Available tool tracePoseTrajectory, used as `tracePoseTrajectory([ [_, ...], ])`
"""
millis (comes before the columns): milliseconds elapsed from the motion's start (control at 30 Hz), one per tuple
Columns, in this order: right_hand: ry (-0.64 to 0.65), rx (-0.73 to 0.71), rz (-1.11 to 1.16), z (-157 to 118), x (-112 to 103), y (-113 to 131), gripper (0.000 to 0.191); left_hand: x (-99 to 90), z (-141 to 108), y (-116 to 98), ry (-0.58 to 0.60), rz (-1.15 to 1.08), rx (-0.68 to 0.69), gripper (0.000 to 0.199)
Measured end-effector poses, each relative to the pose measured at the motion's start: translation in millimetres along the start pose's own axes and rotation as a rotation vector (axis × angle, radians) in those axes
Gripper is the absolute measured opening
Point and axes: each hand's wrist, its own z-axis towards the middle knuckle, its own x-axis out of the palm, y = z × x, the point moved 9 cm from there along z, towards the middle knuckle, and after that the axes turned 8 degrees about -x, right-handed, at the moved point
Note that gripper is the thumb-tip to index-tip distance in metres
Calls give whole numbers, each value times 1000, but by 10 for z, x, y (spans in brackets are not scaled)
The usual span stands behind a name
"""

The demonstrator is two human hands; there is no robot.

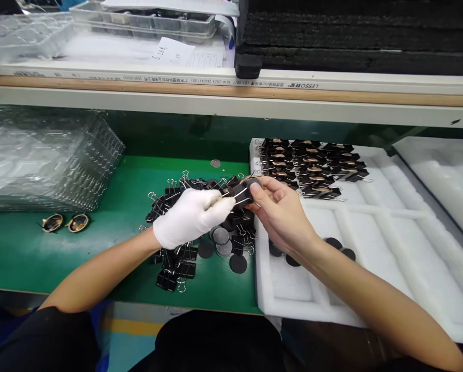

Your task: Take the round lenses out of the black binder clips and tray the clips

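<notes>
My left hand (pixel 194 214), in a white glove, pinches the wire handles of a black binder clip (pixel 241 196) above the pile. Bare, my right hand (pixel 280 209) holds a dark round disc (pixel 253 182) between thumb and fingers at the clip's right end. Whatever lies between the clip's jaws is hidden by the fingers. Below and around my left hand spreads a heap of black binder clips (pixel 177 268) on the green table (pixel 130 258). Dark discs (pixel 238 264) and grey discs (pixel 221 235) lie beside the clips.
A white foam tray (pixel 293 305) at right holds rows of clipped pieces (pixel 312 168) and several dark discs (pixel 334 243). Two round gold-rimmed pieces (pixel 78 222) lie at left, before stacked clear plastic trays (pixel 95 160). A shelf edge (pixel 216 106) crosses above the table.
</notes>
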Motion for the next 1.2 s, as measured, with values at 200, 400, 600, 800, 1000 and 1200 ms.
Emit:
tracePoseTrajectory([
  [200, -41, -23, 46, 17, -32, 27, 30, -59, 17, -61, 134, 78, 101, 50],
  [400, -15, -172, -68, 23, -9, 182, 30, -141, 31, -36, 97, 151, 54, 34],
  [600, -20, -251, -251, -84, 46, 185, 28, 94, -47, -57, 79, 85, -17, 40],
  [800, -94, -109, -112, -146, 5, -15, 34, 179, -87, -41, 51, 66, 11, 30],
  [1000, -126, 61, 61, -214, 39, -117, 40, 129, -68, -60, 87, -23, 9, 36],
  [1200, -116, -115, 42, -59, -29, 253, 28, -57, 37, -70, 51, 342, 220, 47],
])
